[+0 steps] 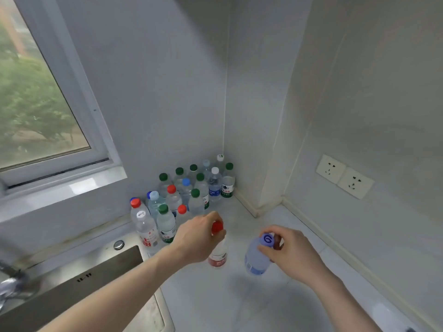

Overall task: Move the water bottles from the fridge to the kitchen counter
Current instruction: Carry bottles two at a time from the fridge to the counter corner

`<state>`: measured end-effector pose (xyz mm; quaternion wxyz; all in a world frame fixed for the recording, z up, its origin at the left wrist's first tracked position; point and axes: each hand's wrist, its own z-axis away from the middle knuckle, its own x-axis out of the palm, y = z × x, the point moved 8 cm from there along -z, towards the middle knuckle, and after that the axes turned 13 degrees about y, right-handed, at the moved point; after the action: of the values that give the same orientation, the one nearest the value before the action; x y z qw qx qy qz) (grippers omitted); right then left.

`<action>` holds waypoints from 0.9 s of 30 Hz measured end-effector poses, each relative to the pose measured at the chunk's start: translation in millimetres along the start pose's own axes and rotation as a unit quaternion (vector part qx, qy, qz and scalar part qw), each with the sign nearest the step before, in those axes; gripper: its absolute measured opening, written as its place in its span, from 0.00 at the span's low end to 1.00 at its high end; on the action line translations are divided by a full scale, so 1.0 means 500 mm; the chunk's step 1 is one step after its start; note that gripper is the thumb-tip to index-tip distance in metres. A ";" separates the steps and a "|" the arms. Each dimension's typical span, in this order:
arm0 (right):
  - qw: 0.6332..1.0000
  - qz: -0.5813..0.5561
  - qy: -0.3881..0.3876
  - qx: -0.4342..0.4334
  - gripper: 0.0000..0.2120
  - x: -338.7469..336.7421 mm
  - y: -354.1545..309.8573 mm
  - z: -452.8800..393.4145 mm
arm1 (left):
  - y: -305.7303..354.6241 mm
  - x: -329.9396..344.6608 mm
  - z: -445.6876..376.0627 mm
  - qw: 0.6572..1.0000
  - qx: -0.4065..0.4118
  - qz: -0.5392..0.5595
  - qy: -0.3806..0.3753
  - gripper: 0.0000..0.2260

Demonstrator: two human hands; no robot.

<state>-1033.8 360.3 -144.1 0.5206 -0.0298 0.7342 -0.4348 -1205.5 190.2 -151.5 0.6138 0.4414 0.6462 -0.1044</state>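
Note:
My left hand [197, 238] grips the neck of a red-capped water bottle [217, 256] with a red label, which stands on the white kitchen counter [227, 303]. My right hand [291, 250] pinches the top of a blue-capped water bottle [256, 258] that tilts just above or on the counter, a little to the right of the red-capped one. Behind both, several water bottles [187, 195] with green, red, blue and white caps stand packed in the counter's back corner. The fridge is out of view.
A steel sink [79, 283] is set into the counter at the left, with a tap [10, 283] at the far left edge. A window [36, 97] sits above it. Two wall sockets [344, 176] are on the right wall.

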 end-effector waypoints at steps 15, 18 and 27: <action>0.998 0.005 -0.011 0.064 0.05 0.109 -0.012 -0.177 | -0.116 0.127 -0.263 0.991 0.049 -0.111 -0.049 0.14; 0.997 0.010 -0.017 0.074 0.05 0.129 -0.002 -0.211 | -0.137 0.152 -0.295 0.992 0.036 -0.112 -0.053 0.15; 0.994 0.055 -0.033 0.088 0.06 0.198 0.035 -0.318 | -0.185 0.196 -0.350 0.995 -0.023 -0.087 -0.049 0.14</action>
<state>-1197.6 418.8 -216.3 0.5681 0.0419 0.6763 -0.4670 -1378.6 297.6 -236.8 0.6433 0.3637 0.6535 -0.1637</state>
